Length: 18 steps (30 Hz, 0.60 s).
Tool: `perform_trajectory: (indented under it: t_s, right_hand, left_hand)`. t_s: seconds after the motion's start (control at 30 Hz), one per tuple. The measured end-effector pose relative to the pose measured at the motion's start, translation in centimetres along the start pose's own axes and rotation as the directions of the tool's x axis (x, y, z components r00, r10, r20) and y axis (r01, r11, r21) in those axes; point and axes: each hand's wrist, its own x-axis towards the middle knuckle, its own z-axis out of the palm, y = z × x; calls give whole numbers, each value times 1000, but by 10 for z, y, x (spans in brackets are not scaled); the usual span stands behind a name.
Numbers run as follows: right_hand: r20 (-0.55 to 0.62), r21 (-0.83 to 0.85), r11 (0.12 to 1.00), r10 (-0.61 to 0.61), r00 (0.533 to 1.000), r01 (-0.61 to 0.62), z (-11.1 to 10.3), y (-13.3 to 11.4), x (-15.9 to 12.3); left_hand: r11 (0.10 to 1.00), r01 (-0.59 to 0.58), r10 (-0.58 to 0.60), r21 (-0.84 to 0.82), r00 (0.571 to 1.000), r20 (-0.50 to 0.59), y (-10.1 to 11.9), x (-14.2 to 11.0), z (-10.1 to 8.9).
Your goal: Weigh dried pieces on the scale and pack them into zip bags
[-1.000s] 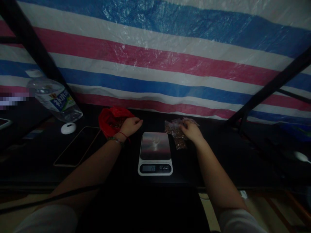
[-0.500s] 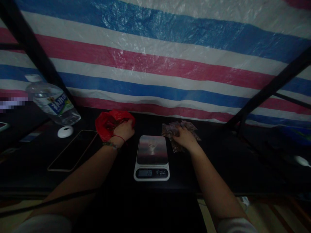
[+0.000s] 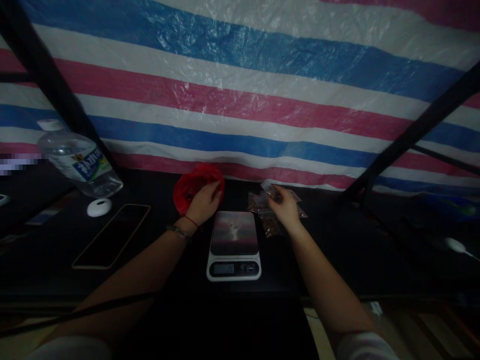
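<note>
My left hand [image 3: 204, 204] is closed on the right side of a red plastic bag [image 3: 182, 192], its fingertips partly hidden at the rim. The bag's mouth gapes, with dark contents inside that I cannot make out. At the pile of small clear zip bags [image 3: 270, 226] filled with brown bits, my right hand [image 3: 287, 206] pinches one zip bag [image 3: 267, 187] between thumb and fingers, its top edge raised. Between both hands lies a white digital kitchen scale [image 3: 234, 240] with a shiny plate. Its display is lit but blurred.
On the left are a phone [image 3: 112, 236], a white earbud case [image 3: 99, 207] and a clear plastic bottle [image 3: 80, 157] leaning to one side. Striped plastic sheeting [image 3: 240, 100] hangs behind the black table, between dark slanted frame bars [image 3: 408, 135]. A white object [image 3: 455, 245] lies far right.
My left hand has drawn the red bag to the right, nearer the scale. My right hand's fingers have closed and lifted the edge of a zip bag from the pile.
</note>
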Motion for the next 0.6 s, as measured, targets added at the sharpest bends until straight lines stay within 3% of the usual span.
perform_trajectory:
  t_s: [0.07,0.13,0.27,0.4,0.5,0.6]
  right_hand:
    - [-31,29,996,-80,996,81,1,-6,0]
    - [-34,51,982,-182,983,184,3,-15,1]
    - [54,86,942,-330,942,325,11,-46,9]
    - [141,143,892,-446,884,428,21,-80,20]
    - [162,196,872,-480,862,449,31,-91,20]
    - [135,216,885,-445,885,412,39,-90,10]
  left_hand:
    - [999,-12,7,-53,994,-106,4,0,-7]
    - [989,-42,25,-141,992,-124,8,-2,-12]
    - [904,-11,25,-427,999,29,14,-8,-10]
    - [696,134,-44,-705,988,145,12,-12,2]
    - [578,190,-121,-794,982,147,10,-11,7]
    - [514,238,-173,-824,970,172,12,-9,8]
